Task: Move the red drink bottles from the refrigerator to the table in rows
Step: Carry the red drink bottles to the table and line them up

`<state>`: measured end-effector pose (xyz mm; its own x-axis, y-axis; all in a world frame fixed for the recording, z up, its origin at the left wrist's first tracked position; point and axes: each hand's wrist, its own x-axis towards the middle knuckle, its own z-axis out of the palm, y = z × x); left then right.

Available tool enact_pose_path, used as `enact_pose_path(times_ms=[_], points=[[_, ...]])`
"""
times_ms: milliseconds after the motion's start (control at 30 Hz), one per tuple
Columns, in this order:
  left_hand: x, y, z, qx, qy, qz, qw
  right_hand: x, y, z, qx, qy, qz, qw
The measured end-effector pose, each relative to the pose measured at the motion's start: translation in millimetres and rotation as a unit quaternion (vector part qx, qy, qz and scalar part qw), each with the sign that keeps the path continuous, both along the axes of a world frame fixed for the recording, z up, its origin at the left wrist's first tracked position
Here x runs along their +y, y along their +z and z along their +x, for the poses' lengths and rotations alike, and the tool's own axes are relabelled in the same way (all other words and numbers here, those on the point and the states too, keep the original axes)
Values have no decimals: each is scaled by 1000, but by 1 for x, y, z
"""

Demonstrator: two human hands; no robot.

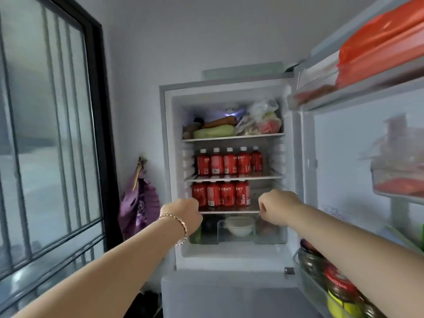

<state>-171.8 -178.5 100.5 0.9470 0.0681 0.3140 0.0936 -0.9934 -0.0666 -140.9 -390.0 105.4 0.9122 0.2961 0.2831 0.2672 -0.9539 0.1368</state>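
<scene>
Head view was all we had, looking into the open refrigerator, both our arms stretched toward its shelves. Our left hand was loosely curled, knuckles to the camera, holding nothing we could see; it sat at the left end of the lower bottle shelf, overlapping the leftmost bottle there, though we could not tell whether it touched. Our right hand was also curled and apparently empty, at the right end of the same shelf, where a bare stretch lay between it and the nearest bottle. How tightly either set of fingers was closed, we could not tell from behind.

The red drink bottles all stood upright, long axis vertical, white caps up, just beyond and between our two hands. We counted five on the middle shelf and four on the lower one, nine in all. A gold bracelet circled our left wrist.

We judged the left hand nearer its bottle, needing only to open and wrap the leftmost body side-on; the right would have to travel leftward along the shelf to reach the end bottle marked JUICE. No table was in view, so no row had been seen started.
</scene>
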Motion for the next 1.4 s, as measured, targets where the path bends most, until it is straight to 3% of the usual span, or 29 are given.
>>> enact_pose_path(times_ms=[300,567,733,867,933,1100,1267,1400], points=[[-19,3,195,-51,-60,-17,997,-7,14,205,-48,-38,48,997],[-11,28,337,-138,-105,-62,983,26,26,360,-112,-49,161,979],[-5,38,419,-159,-138,-46,977,53,40,428,-165,-24,103,981],[-6,47,466,-181,-162,-53,969,72,67,473,-130,-45,70,988],[-5,52,484,-200,-159,-71,964,80,71,490,-110,-50,77,990],[1,66,518,-192,-152,-148,958,80,74,494,-174,19,251,952],[6,87,534,-128,-170,-133,968,76,73,453,-251,-1,107,962],[-1,92,524,-162,-173,-118,964,48,81,435,-234,-115,146,954]])
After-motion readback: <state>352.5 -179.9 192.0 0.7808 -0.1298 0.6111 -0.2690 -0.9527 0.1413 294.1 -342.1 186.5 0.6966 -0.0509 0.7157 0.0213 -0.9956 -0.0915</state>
